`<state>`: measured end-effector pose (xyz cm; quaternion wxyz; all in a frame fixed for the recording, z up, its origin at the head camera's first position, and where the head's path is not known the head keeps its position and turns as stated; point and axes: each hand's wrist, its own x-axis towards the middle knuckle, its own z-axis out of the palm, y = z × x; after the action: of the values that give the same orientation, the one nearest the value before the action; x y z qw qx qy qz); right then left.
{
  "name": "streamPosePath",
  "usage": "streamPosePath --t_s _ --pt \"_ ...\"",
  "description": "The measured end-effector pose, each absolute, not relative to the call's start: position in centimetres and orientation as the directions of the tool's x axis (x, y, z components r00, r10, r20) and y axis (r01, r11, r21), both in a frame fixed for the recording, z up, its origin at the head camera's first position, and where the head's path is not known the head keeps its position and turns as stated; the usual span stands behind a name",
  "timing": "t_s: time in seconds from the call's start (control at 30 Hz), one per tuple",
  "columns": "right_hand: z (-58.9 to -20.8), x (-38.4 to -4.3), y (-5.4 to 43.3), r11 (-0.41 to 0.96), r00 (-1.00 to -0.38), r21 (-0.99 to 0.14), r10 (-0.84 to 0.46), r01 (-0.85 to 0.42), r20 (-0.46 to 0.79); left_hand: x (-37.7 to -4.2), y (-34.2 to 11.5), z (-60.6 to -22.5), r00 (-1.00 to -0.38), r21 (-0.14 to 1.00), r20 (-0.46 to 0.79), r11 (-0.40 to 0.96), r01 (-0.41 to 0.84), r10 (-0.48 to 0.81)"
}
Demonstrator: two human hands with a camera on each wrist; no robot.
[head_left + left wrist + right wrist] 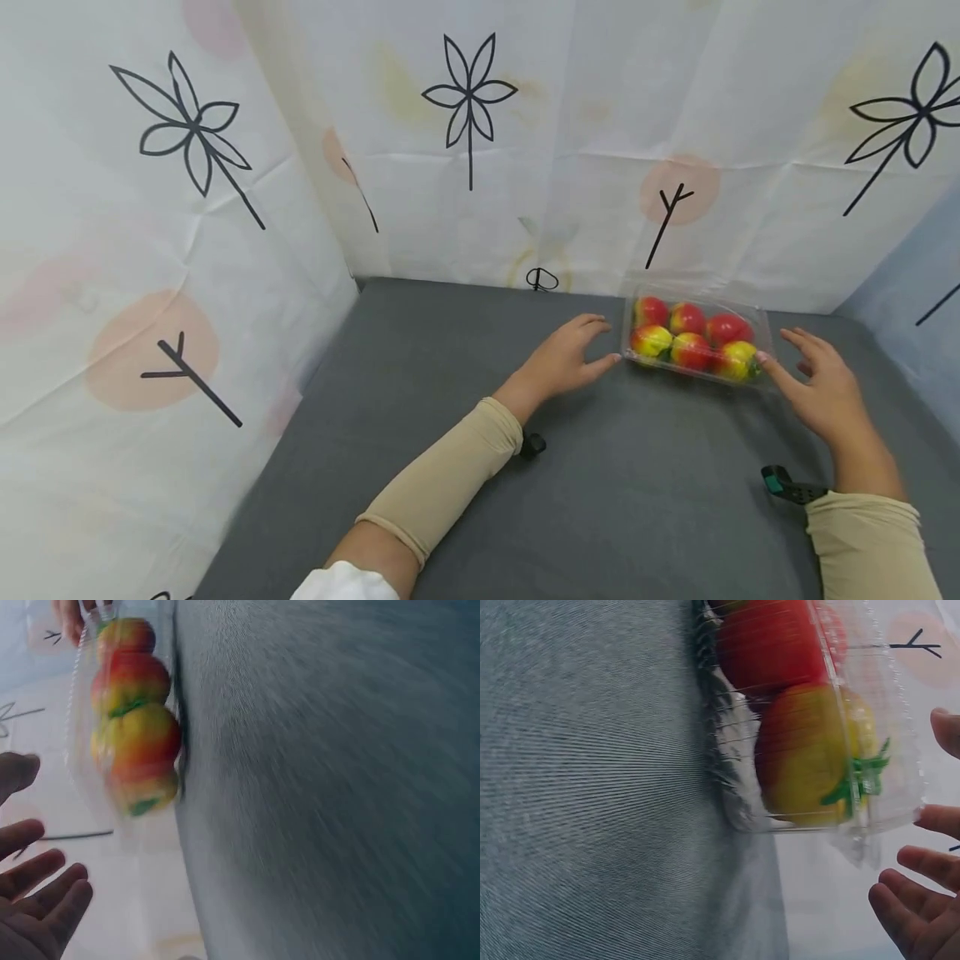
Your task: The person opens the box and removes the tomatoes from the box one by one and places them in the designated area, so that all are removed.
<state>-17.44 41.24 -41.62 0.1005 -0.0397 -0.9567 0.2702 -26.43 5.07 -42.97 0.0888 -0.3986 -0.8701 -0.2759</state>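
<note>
A clear plastic box (627,327) stands on the grey table, holding several red-and-yellow fruits (691,351). Green leafy tops show on some of them, as on the yellow fruit (806,761) near the box's end in the right wrist view. My left hand (564,357) is just left of the box, fingers spread and slightly bent, with a gap between them and the plastic in the left wrist view. At the other end is my right hand (825,390), its fingers spread and thumb close to the box's front right corner. I cannot tell whether it touches the plastic.
The grey table (465,508) reaches back to a white cloth wall (585,108) printed with black plant drawings and orange circles. The box stands near that back edge. Another cloth side (60,467) rises at the left, and a bluish one (918,275) at the right.
</note>
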Motion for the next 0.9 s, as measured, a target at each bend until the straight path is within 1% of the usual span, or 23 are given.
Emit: streamPosePath --t_s 0.23,0.37,0.5,0.63,0.77,0.9 --pt "-42.6 -17.5 41.1 0.823 -0.973 -0.568 0.116 -0.018 0.199 -26.9 9.5 -43.2 -0.633 0.402 0.394 0.494 0.771 0.666" --pt "-42.7 -17.9 40.8 0.816 -0.973 -0.578 0.121 -0.017 0.198 -27.1 10.8 -43.6 -0.638 0.392 0.379 0.508 0.767 0.67" --pt "-42.3 -18.1 40.4 0.814 -0.976 -0.581 0.135 0.013 0.168 -27.1 11.3 -43.8 -0.648 0.387 0.359 0.525 0.758 0.672" --pt "-42.1 -18.1 40.1 0.82 -0.978 -0.571 0.148 0.038 0.148 -27.2 11.3 -44.1 -0.64 0.366 0.367 0.528 0.766 0.675" --pt "-42.1 -18.1 39.8 0.828 -0.98 -0.561 0.13 0.024 0.151 -27.4 10.9 -44.3 -0.624 0.351 0.393 0.517 0.781 0.675" --pt "-42.2 -18.3 39.3 0.825 -0.983 -0.566 0.095 -0.012 0.159 -27.5 9.8 -44.3 -0.625 0.381 0.397 0.499 0.779 0.672"
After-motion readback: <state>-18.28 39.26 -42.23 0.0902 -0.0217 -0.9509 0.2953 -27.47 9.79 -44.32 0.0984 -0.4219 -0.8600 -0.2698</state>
